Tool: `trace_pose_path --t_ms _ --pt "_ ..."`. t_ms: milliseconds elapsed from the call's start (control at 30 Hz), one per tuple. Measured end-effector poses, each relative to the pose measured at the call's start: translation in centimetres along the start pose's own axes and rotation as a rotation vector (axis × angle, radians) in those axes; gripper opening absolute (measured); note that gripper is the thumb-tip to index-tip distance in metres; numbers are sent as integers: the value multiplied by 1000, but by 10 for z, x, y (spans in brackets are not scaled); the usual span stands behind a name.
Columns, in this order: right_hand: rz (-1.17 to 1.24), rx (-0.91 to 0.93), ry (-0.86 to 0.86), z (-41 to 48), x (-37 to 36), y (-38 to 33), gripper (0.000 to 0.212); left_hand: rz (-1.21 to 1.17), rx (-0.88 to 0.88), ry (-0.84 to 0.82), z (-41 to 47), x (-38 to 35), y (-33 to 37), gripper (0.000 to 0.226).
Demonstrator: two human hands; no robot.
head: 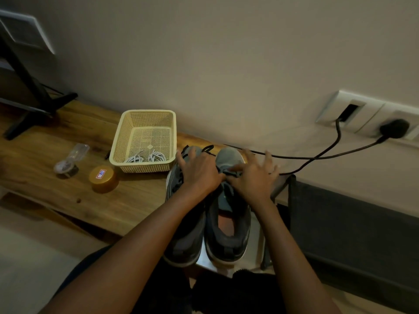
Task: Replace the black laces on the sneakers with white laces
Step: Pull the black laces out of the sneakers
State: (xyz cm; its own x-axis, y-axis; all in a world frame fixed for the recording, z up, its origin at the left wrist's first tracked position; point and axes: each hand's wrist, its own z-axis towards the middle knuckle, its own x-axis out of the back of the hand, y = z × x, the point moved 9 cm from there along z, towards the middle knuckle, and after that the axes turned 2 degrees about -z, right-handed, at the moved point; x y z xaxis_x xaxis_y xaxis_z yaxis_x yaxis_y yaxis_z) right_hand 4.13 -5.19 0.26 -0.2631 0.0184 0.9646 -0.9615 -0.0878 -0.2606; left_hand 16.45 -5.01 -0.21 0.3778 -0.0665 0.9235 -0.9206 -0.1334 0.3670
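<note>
- The two grey sneakers point(229, 243) stand side by side, touching, at the right end of the wooden table point(68, 184), heels towards you and toes towards the wall.
- Black laces point(209, 148) are still on them; one loop sticks up by the toes, just beyond your left fingers.
- Your left hand point(199, 173) lies over the front of the left sneaker, fingers spread and straight, gripping nothing.
- Your right hand point(254, 180) lies over the lace area of the right sneaker with its outer fingers fanned wide. Its thumb and forefinger reach to the black lace beside your left thumb, but you cannot tell whether they pinch it.
- The white laces point(145, 158) lie bundled in the near end of a cream plastic basket point(149, 112), just left of the sneakers.
- Further left on the table sit a gold-lidded jar point(103, 179) and a clear plastic wrapper point(72, 158).
- Black cables point(317, 157) run from behind your right hand to the wall socket point(353, 109), where a black plug point(394, 128) sits.
- A dark stand point(34, 98) rests at the table's far left.
</note>
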Motion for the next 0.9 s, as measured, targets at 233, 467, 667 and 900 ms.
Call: trace_pose_path --t_ms 233,467,667,900 --pt "29 22 41 -2 -3 -2 15 4 16 -24 -1 -2 -1 24" --pt "826 -573 318 -7 -8 73 8 17 32 5 -1 1 -2 24" --pt "765 -625 240 -14 -15 72 12 17 8 29 -1 1 -1 22" --pt "-20 -15 -24 -2 -1 -4 29 -17 10 10 -1 1 -1 28"
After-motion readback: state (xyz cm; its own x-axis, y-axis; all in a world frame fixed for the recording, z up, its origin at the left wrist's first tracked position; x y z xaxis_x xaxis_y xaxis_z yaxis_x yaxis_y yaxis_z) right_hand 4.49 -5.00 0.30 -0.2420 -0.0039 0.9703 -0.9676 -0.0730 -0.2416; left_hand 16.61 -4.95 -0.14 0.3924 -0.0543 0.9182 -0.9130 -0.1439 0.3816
